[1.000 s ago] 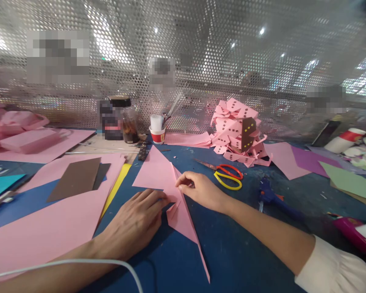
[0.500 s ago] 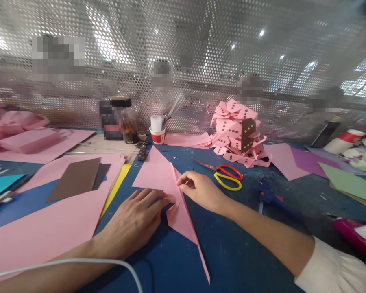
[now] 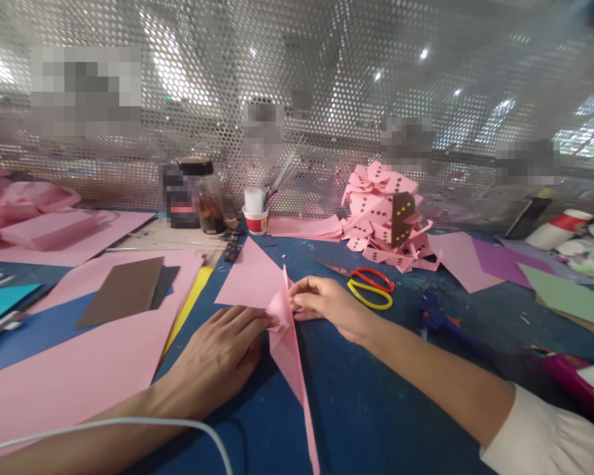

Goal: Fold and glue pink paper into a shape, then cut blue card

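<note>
A folded sheet of pink paper (image 3: 288,356) lies in front of me, its long creased flap standing up and a flat part spread at the far left. My left hand (image 3: 222,353) presses the paper with its fingertips, close to a small crumpled fold. At the flap's right edge, my right hand (image 3: 334,305) holds the paper with bent fingers, which are partly hidden by the flap. Beyond that hand lie open scissors (image 3: 370,287) with a red and a yellow handle.
A pink paper cluster with dark marks (image 3: 376,214) stands at the back, near a red-and-white cup (image 3: 256,221) and a jar (image 3: 210,208). A blue glue gun (image 3: 438,320) lies right. Large pink sheets (image 3: 94,376) cover the left. A white cable (image 3: 143,422) crosses my left forearm.
The pink flap has been raised more upright, and its near tip has swung left. My right hand's fingers have moved lower, against the flap's side. My left hand stays almost in place.
</note>
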Tool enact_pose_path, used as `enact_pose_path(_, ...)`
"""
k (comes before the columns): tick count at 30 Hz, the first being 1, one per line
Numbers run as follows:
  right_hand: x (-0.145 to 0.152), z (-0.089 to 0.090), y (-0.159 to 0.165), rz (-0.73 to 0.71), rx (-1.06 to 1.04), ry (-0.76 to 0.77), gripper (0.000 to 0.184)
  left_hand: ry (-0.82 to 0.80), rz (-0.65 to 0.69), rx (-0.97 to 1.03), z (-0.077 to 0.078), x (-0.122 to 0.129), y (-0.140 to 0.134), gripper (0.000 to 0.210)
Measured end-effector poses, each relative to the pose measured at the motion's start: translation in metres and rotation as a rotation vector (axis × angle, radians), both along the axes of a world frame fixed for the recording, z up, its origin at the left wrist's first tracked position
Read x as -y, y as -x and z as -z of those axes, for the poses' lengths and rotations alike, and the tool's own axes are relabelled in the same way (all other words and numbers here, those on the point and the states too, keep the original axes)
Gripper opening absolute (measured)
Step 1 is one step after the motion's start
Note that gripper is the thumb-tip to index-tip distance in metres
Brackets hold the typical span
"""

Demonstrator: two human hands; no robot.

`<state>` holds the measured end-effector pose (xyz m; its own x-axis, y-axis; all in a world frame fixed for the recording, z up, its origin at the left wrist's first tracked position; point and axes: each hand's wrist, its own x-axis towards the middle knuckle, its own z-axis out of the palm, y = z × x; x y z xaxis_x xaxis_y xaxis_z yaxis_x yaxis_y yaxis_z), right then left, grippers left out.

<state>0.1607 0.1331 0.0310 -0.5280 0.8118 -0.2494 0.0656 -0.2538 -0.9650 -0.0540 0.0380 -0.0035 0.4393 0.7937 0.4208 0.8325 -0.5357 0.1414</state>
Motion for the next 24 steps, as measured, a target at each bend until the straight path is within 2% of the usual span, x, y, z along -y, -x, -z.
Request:
enact_pose_path(4,-0.0014,-0.0017,-0.0017,0.025,-0.061,0.103,0.005,-0.003,-0.003,-0.005,-0.0013,0.0014,-0.0003,0.029)
enact_pose_path(9,-0.0021,0.0031,-0.0020,-0.014,-0.125,0.117,0.009,0.009,-0.012,-0.021,-0.0029,0.0025,-0.0017,0.027)
enact_pose_path(11,-0.0019,0.0054,-0.0013,-0.033,-0.114,0.052,0.012,0.015,-0.011,-0.021,-0.0028,0.0022,-0.0017,0.027)
enact_pose_path(16,-0.0004,0.0082,0.0004,-0.136,-0.032,-0.243,0.029,0.029,-0.015,-0.023,-0.0032,0.0022,-0.0006,0.027)
enact_pose_path(19,0.0014,0.0073,0.0004,-0.186,-0.010,-0.309,0.034,0.028,-0.019,-0.019,-0.0041,0.0026,-0.0005,0.026)
enact_pose_path(24,0.0021,0.0030,-0.0020,-0.144,0.099,-0.542,0.036,0.018,-0.015,-0.006,-0.0065,0.0013,-0.0024,0.028)
